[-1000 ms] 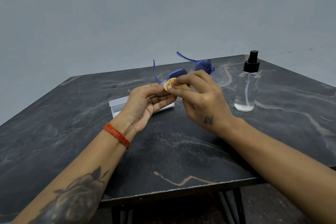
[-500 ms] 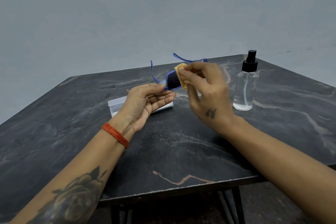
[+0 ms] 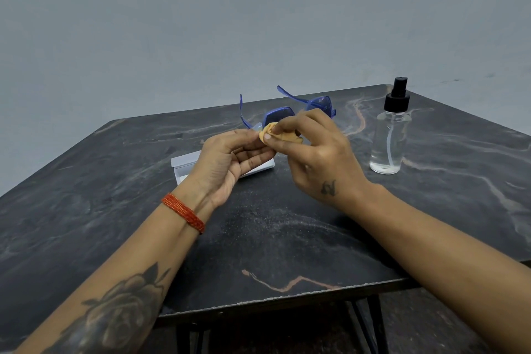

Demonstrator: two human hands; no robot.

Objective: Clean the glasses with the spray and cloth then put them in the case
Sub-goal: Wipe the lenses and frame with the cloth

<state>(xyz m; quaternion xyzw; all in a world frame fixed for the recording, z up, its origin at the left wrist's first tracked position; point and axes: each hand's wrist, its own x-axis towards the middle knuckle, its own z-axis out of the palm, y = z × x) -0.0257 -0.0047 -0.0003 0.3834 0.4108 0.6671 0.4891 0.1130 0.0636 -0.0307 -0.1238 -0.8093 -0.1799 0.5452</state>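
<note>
Left hand: palm up, fingers curled, holding the glasses at the lower edge of the left lens, above the table.
Right hand: back to the camera, thumb and fingers pinching the cloth against that lens.
Glasses: blue frame, dark lenses, arms unfolded and pointing away from the person; held up off the table, left of the bottle.
Cloth: small, yellow, bunched between the right fingertips, touching the left hand's fingertips.
Case: white, lying on the table under the left hand, well left of the bottle; mostly hidden, so open or closed cannot be told.
Bottle: clear, black spray top, upright on the table, right of both hands, untouched.
Wristband: red thread on the left wrist.
</note>
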